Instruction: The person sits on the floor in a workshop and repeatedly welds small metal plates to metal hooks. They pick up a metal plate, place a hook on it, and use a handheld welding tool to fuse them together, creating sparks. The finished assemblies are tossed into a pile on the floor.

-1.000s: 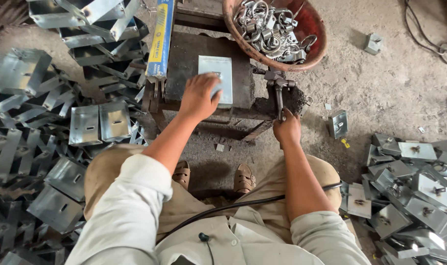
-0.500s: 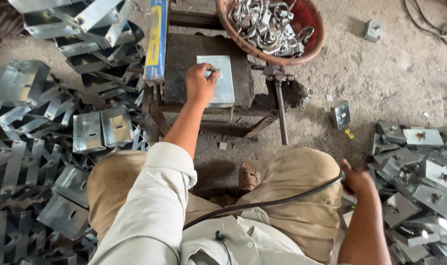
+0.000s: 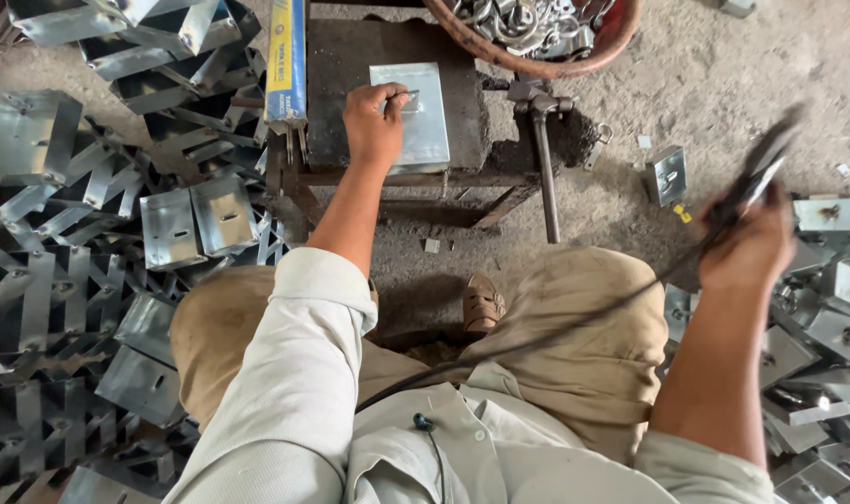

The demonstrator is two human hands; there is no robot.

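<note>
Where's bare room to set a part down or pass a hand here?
Bare: dirt floor right of the hammer, up to the basket; a bench strip left of the metal plate. Crowded: bracket heaps at left and right.

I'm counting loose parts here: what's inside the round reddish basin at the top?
The reddish basin holds a tangled heap of shiny metal rings and clips. Only its lower part is in frame; the basin's bottom is buried, so whatever lies underneath the heap can't be seen.
</note>
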